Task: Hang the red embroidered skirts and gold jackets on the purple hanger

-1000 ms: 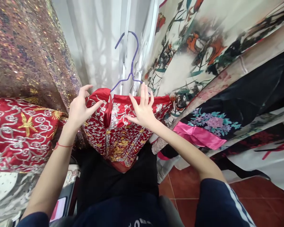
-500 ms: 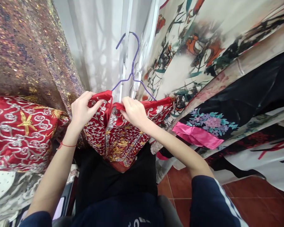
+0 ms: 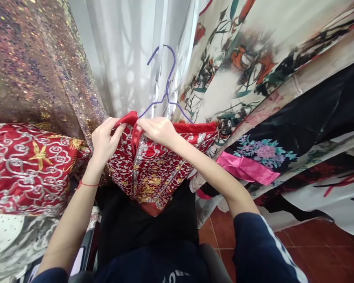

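I note left fingers and right fingers pinching the red garment, which hides the purple hanger's lower part.

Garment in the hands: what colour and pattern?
The garment is red, ornately patterned in silver and gold; the head view shows it best.

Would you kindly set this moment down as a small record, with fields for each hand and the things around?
Main item: red garment with silver and gold embroidery
Left hand: pinches the garment's red top edge, left of its opening
Right hand: pinches the edge just right of the opening
Left wrist: thin red cord
Hanger: purple hanger, hook upward, arms running out of sight at the garment's top edge
To the left: sequined fabric, above red fabric with a gold star
To the right: bird-and-branch print; pink strip
Floor: reddish tiles
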Demonstrator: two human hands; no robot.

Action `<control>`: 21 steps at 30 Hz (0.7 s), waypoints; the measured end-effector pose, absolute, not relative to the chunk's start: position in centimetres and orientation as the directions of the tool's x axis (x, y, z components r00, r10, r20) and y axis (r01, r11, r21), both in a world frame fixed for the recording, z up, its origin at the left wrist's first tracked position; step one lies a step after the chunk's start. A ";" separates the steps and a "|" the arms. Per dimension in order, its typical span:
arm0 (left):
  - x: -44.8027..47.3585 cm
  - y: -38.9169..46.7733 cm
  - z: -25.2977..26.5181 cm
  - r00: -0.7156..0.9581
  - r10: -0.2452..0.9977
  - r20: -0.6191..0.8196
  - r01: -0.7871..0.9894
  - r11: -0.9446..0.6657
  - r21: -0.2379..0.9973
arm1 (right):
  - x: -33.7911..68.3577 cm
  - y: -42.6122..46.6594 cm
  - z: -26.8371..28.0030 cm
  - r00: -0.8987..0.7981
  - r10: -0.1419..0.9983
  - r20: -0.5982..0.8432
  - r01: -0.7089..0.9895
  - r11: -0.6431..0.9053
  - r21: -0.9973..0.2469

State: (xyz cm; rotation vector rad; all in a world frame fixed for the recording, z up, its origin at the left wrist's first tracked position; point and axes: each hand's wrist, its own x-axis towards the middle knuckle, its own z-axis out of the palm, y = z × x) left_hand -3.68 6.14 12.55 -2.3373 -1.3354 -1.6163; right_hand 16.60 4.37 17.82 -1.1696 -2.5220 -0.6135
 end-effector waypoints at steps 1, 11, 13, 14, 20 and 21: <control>-3.6 6.1 12.6 0.103 0.636 0.765 0.640 -0.631 0.438 | 16.7 4.4 17.8 -0.649 0.625 0.435 0.755 0.599 0.266; -4.3 6.0 12.9 0.125 0.680 0.723 0.636 -0.614 0.467 | 16.8 3.3 19.7 -0.609 0.589 0.531 0.751 0.643 0.148; -4.3 6.1 13.0 0.115 0.691 0.713 0.646 -0.598 0.475 | 16.7 2.7 21.2 -0.525 0.627 0.575 0.794 0.605 0.064; -4.2 6.1 13.0 0.109 0.693 0.713 0.650 -0.592 0.476 | 16.7 2.5 22.2 -0.492 0.652 0.576 0.805 0.593 0.016; -3.7 5.7 12.8 0.076 0.696 0.714 0.658 -0.573 0.489 | 15.8 4.0 28.4 -0.492 0.824 0.280 0.546 0.543 -0.638; -3.7 5.6 12.8 0.077 0.695 0.715 0.660 -0.573 0.486 | 15.3 4.6 29.0 -0.504 0.821 0.268 0.462 0.518 -0.720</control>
